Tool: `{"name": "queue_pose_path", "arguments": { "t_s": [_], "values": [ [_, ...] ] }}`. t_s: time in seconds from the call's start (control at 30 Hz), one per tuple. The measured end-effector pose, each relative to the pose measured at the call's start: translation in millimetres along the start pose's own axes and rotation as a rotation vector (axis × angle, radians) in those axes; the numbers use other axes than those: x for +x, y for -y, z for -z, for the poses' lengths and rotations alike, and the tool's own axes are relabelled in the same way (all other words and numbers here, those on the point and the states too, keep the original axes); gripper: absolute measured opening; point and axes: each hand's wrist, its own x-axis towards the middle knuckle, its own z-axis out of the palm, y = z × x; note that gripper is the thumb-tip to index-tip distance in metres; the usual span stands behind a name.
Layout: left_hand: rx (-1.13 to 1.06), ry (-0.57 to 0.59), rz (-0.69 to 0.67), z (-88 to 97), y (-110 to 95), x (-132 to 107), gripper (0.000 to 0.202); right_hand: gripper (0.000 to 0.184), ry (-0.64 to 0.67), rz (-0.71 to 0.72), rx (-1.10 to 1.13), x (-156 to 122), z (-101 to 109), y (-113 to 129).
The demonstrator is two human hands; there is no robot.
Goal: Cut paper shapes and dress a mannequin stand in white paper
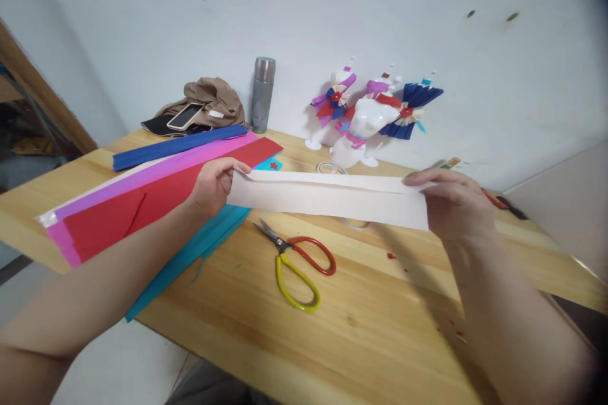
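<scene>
White paper strip [327, 198] spans sideways above table [370, 342], long axis running hand to hand. Left hand [215, 185] and right hand [458, 205] pinch opposite ends, fingers closed; neither nearer.

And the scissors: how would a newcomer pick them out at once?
Start at the wooden table. Lying on it, below the held-up white strip in the picture, are the scissors. One handle loop is red, the other yellow, unlike the all-turquoise sheet to their left.

Left hand [216, 183] and right hand [458, 202] hold a white strip [323, 198].
</scene>
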Motion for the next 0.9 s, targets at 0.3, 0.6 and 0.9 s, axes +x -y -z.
{"name": "queue_pose_path", "arguments": {
  "t_s": [0.3,0.6,0.9],
  "values": [
    [0.176,-0.017,-0.024,-2.6,7,-4,0.033,0.024,-0.012,-0.109,0.074,1,-8,-6],
    [0.232,-0.031,0.003,-1.9,1,-3,0.033,0.031,0.034,-0.233,-0.049,4,-2,-13],
    [0.266,0.001,-0.031,2.9,7,-1,0.032,0.033,-0.018,-0.213,-0.047,3,-3,-17]
  ]
}}
